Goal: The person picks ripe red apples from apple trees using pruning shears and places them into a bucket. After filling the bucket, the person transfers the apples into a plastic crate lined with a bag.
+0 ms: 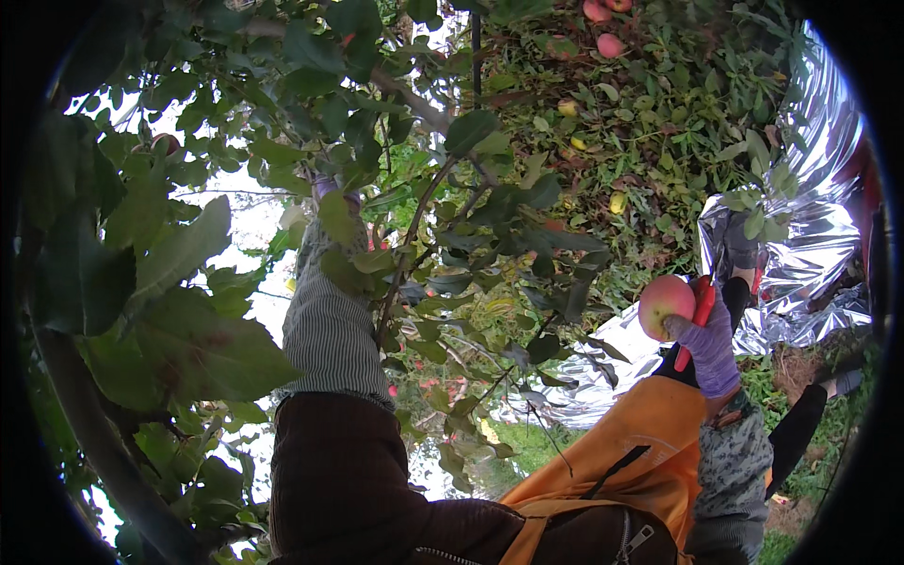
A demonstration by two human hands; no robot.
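My right hand (710, 349), in a purple glove, holds a pink-red apple (664, 305) with a yellowish patch. A red-handled hand tool (699, 321) is held in the same hand beside the apple; its working end cannot be made out. My left arm, in a striped sleeve (328, 332), reaches up among the leaves of an apple tree. Only a bit of purple glove on my left hand (330, 189) shows between leaves, so its fingers and anything in them are hidden. An orange apron or picking bag (635, 438) hangs at my front, below the right hand.
Leafy twigs (417, 233) cross between my arms. A thick branch (106, 452) and large leaves (205, 349) stand close at left. Silver reflective film (812, 261) covers ground around my feet. Several fallen apples (609, 46) lie among the weeds.
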